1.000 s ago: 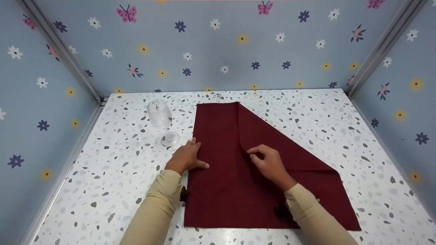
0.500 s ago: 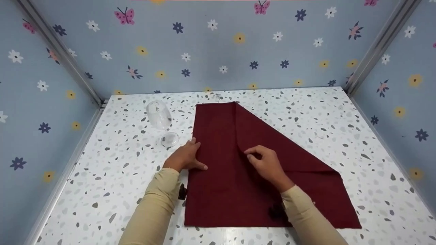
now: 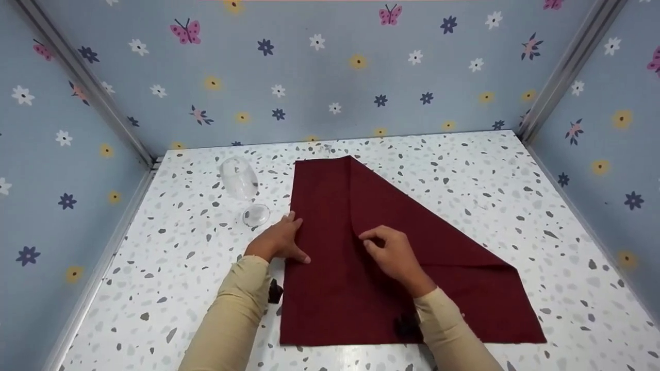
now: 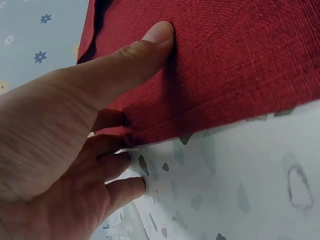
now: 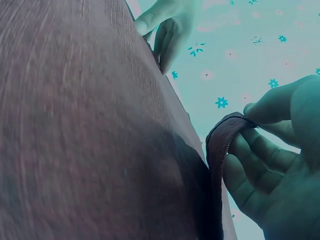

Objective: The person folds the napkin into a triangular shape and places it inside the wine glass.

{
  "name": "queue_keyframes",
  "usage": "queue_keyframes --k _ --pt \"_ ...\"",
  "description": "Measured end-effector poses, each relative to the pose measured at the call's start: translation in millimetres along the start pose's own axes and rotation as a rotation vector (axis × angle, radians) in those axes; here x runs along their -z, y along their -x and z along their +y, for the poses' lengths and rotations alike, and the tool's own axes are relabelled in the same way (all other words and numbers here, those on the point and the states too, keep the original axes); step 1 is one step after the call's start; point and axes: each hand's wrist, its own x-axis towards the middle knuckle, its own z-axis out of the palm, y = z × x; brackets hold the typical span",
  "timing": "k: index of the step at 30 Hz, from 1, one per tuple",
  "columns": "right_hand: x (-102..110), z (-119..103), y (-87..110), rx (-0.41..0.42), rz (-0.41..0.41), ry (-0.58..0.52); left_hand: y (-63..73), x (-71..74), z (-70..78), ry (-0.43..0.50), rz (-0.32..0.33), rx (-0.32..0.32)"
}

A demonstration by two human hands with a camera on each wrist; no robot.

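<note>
A dark red cloth napkin (image 3: 325, 288) lies on the speckled tabletop, its upper right part folded over into a slanting flap (image 3: 407, 221). My right hand (image 3: 394, 255) pinches the edge of that flap between thumb and fingertips, lifting it slightly, as the right wrist view shows with the raised cloth edge (image 5: 222, 142). On the napkin's left edge rests my left hand (image 3: 278, 239). Its thumb (image 4: 159, 34) lies straight on the cloth, while the other fingers reach over the edge onto the tabletop.
A clear stemmed glass (image 3: 240, 180) lies on its side left of the napkin, its round foot (image 3: 256, 215) close to my left fingertips. Flower-patterned panels (image 3: 330, 77) enclose the white speckled table (image 3: 170, 247) at the back and both sides.
My right hand has drawn the pinched flap edge a little to the left across the napkin. My left hand stays at the left edge; the camera view has shifted slightly.
</note>
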Motion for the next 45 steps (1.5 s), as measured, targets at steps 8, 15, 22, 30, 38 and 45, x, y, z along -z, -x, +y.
queue_keyframes --k 8,15,22,30,38,45 --pt "-4.7 -7.1 6.6 0.002 -0.051 0.007 -1.0 -1.6 1.1 0.021 0.008 -0.004" --pt "-14.8 -11.8 14.0 0.027 -0.104 -0.003 -1.8 -5.0 -1.5 0.044 0.020 0.000" --pt "-21.1 -13.1 18.9 0.038 -0.107 -0.014 -4.9 -7.4 2.6 0.073 0.020 -0.015" --pt "-29.8 -23.1 17.1 0.091 -0.160 -0.016 -1.7 -4.4 -3.2 0.067 0.034 -0.006" --pt "-31.7 -28.5 19.6 0.120 -0.178 0.003 0.1 -6.8 -6.2 0.091 0.052 -0.016" --pt "-35.8 -27.1 22.9 0.133 -0.175 0.008 -0.1 -10.5 -7.6 0.110 0.076 -0.044"
